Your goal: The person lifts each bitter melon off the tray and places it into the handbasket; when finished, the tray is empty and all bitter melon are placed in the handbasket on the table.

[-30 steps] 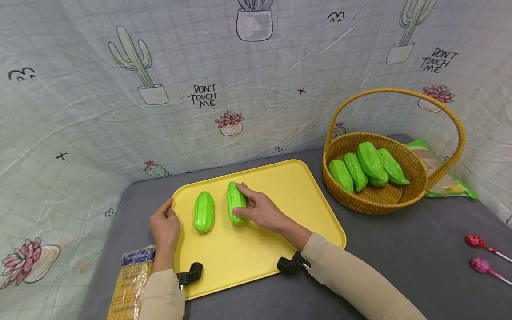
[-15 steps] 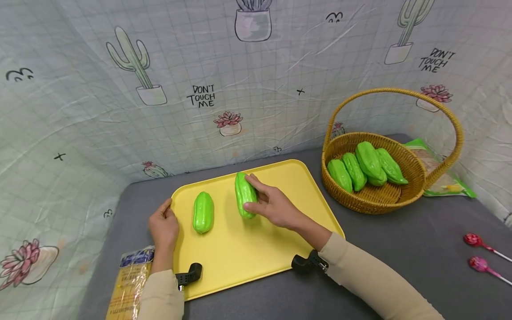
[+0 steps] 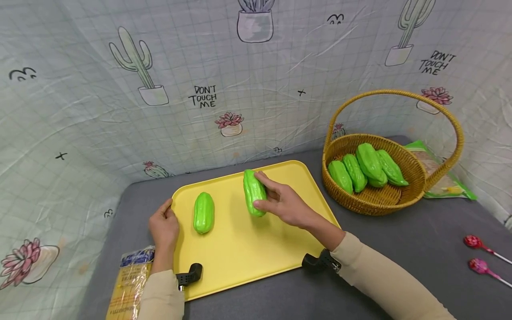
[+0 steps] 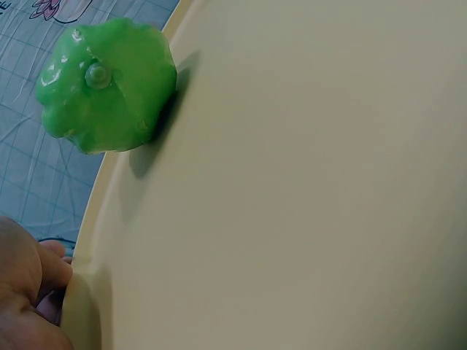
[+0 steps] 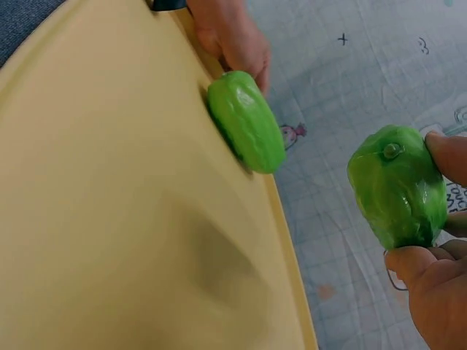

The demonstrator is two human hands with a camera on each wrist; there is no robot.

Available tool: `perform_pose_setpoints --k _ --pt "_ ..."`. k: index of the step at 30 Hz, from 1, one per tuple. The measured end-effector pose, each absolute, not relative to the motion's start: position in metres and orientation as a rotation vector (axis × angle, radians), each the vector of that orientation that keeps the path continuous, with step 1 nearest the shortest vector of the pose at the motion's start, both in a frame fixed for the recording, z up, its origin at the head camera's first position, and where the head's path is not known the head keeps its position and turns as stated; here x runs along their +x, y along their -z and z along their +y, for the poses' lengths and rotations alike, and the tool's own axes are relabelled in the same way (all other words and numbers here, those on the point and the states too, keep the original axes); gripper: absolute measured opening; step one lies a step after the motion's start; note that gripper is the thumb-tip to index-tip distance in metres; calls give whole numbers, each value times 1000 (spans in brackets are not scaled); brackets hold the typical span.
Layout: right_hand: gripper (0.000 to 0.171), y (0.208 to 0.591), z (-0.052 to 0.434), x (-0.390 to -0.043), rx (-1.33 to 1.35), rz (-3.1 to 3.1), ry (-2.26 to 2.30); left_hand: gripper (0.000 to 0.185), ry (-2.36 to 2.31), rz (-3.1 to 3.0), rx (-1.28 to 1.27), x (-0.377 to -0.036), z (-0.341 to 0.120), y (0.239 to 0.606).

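Observation:
My right hand (image 3: pixel 280 202) grips a green ridged gourd (image 3: pixel 254 193) and holds it lifted above the yellow tray (image 3: pixel 240 253); in the right wrist view the gourd (image 5: pixel 398 186) sits between thumb and fingers (image 5: pixel 449 157). A second green gourd (image 3: pixel 204 212) lies on the tray's left part, also seen in the left wrist view (image 4: pixel 106 84) and the right wrist view (image 5: pixel 246 120). My left hand (image 3: pixel 164 224) holds the tray's left edge, fingers curled over the rim (image 4: pixel 76 292).
A wicker basket (image 3: pixel 376 202) with a tall handle holds several green gourds (image 3: pixel 370 162) at the right. A green packet (image 3: pixel 448 182) lies behind it. Two pink lollipops (image 3: pixel 478 253) lie at the far right. A yellow packet (image 3: pixel 128 284) lies by my left forearm. Cactus-print cloth (image 3: pixel 208 95) walls the back.
My right hand has lifted the gourd off the tray and carried it rightward and toward the back. The left hand and the other gourd have stayed put.

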State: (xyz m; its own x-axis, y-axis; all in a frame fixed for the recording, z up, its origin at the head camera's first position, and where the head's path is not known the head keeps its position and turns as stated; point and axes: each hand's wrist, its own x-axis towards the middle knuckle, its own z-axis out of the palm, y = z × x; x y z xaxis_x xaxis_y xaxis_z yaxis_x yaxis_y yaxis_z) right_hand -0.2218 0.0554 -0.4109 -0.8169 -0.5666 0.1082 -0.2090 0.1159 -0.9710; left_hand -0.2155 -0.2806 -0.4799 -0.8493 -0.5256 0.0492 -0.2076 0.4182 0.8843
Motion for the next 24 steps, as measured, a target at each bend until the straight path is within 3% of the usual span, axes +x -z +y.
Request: perform_pose_setpoints --k 24 --pt "81 392 143 -220 -726 2213 1728 44 1424 -2353 633 -216 -279 481"
